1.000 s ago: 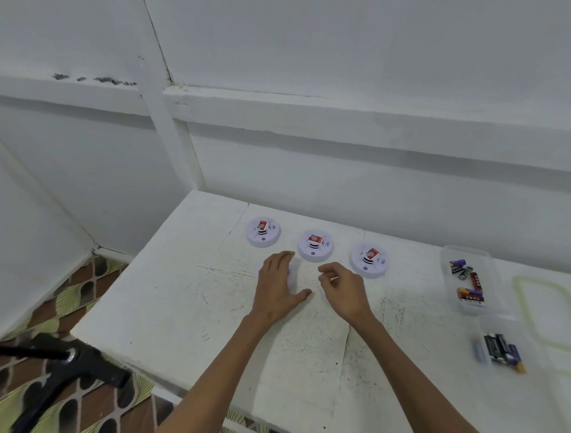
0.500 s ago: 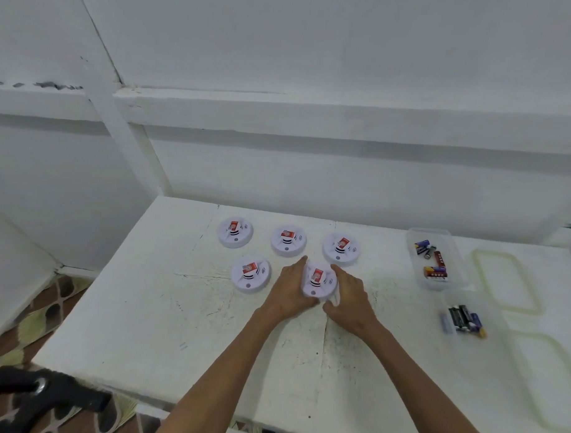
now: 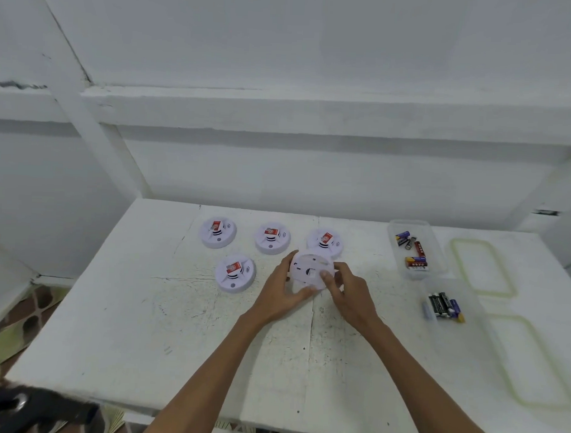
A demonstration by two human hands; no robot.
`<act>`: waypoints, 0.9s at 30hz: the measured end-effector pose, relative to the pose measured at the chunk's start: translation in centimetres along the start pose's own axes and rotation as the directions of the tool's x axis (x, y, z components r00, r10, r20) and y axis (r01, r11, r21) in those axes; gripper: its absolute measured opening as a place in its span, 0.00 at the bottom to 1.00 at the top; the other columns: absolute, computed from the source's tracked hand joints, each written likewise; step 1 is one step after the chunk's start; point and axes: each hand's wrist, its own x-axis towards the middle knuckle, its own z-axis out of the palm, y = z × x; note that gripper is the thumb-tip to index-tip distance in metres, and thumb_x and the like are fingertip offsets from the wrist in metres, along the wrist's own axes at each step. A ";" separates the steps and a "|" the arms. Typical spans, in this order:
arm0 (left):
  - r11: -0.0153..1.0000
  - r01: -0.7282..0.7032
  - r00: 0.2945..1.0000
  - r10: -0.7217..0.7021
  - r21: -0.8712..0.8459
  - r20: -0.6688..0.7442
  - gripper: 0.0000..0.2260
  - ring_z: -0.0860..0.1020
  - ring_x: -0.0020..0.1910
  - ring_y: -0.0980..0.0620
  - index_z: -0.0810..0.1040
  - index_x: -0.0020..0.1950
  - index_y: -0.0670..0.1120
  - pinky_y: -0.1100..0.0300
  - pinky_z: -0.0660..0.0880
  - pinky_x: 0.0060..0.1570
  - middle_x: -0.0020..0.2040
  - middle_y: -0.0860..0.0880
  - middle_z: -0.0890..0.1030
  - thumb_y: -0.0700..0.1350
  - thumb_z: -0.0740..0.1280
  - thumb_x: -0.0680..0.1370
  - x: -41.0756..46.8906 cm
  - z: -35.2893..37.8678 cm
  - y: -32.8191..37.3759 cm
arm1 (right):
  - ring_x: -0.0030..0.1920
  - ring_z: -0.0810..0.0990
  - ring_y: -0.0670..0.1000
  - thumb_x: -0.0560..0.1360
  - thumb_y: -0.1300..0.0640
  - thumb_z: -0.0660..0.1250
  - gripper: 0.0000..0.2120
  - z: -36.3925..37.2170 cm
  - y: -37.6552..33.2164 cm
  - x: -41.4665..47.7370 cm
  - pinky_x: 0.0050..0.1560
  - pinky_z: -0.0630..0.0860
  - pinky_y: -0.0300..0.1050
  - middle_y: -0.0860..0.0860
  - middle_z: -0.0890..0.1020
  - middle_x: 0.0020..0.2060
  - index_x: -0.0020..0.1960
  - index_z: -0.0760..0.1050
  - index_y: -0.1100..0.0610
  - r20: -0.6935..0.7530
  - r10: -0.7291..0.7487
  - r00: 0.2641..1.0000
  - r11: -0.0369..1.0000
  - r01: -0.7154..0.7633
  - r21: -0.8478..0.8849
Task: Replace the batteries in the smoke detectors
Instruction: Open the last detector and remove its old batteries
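Both my hands hold one round white smoke detector point(image 3: 309, 266) lifted off the table, its back plate turned towards me. My left hand point(image 3: 283, 289) grips its left and lower rim. My right hand point(image 3: 346, 288) grips the right rim, thumb on the back plate. Three more detectors with red labels lie face up in a back row: left detector point(image 3: 218, 231), middle detector point(image 3: 272, 238), right detector point(image 3: 325, 242). Another face-up detector point(image 3: 235, 273) lies nearer, on the left.
A white table point(image 3: 176, 335) stands against a white wall. At the right, a clear tray point(image 3: 415, 250) holds mixed batteries, and a nearer clear tray point(image 3: 444, 306) holds black and blue batteries. Two clear lids point(image 3: 481, 267) lie further right. A dark object point(image 3: 28, 408) sits bottom left.
My hands came together around the front detector, picked it up off the table and turned it over so its back shows. The camera tilted down and shifted.
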 end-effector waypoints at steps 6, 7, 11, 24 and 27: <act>0.999 -0.048 0.998 0.046 -0.027 -0.046 0.53 0.68 0.72 0.65 0.53 0.79 0.63 0.66 0.74 0.63 0.75 0.62 0.67 0.54 0.84 0.64 -0.1 2.5 0.8 | 0.34 0.82 0.45 0.81 0.45 0.60 0.22 0.0 -0.2 -0.5 0.36 0.78 0.43 0.50 0.84 0.34 0.71 0.63 0.53 -0.009 0.090 0.996 0.994 -0.090 0.064; 0.998 -0.051 0.995 0.047 -0.035 -0.087 0.48 0.71 0.68 0.66 0.57 0.74 0.66 0.66 0.76 0.60 0.71 0.64 0.71 0.53 0.84 0.64 -0.2 2.8 0.9 | 0.34 0.82 0.47 0.81 0.44 0.60 0.22 -0.1 -0.2 -0.7 0.35 0.77 0.44 0.49 0.84 0.33 0.71 0.63 0.53 -0.013 0.090 0.996 0.995 -0.089 0.041; 0.996 -0.087 0.985 0.091 0.032 -0.144 0.37 0.79 0.57 0.63 0.67 0.68 0.59 0.59 0.82 0.51 0.61 0.61 0.79 0.54 0.82 0.65 0.0 3.5 0.4 | 0.47 0.80 0.46 0.75 0.40 0.68 0.28 -0.4 -0.3 -1.3 0.47 0.78 0.42 0.43 0.80 0.51 0.70 0.65 0.48 -0.090 0.066 0.994 0.997 -0.069 -0.033; 0.955 -0.170 0.983 0.181 0.242 -0.025 0.37 0.77 0.61 0.54 0.75 0.70 0.52 0.45 0.67 0.66 0.63 0.56 0.80 0.60 0.81 0.65 0.5 5.0 -3.5 | 0.60 0.71 0.50 0.63 0.31 0.67 0.37 -0.9 1.5 -1.7 0.55 0.66 0.39 0.48 0.74 0.62 0.64 0.73 0.53 0.041 0.039 0.998 0.994 -0.034 -0.107; 0.936 -0.164 0.984 0.178 0.311 -0.020 0.39 0.75 0.63 0.57 0.74 0.70 0.55 0.44 0.60 0.73 0.63 0.58 0.79 0.68 0.77 0.63 0.1 5.1 -3.6 | 0.63 0.69 0.50 0.63 0.29 0.64 0.39 -0.7 1.9 -2.1 0.57 0.66 0.39 0.48 0.73 0.65 0.66 0.72 0.53 0.061 0.040 0.997 0.991 -0.031 -0.131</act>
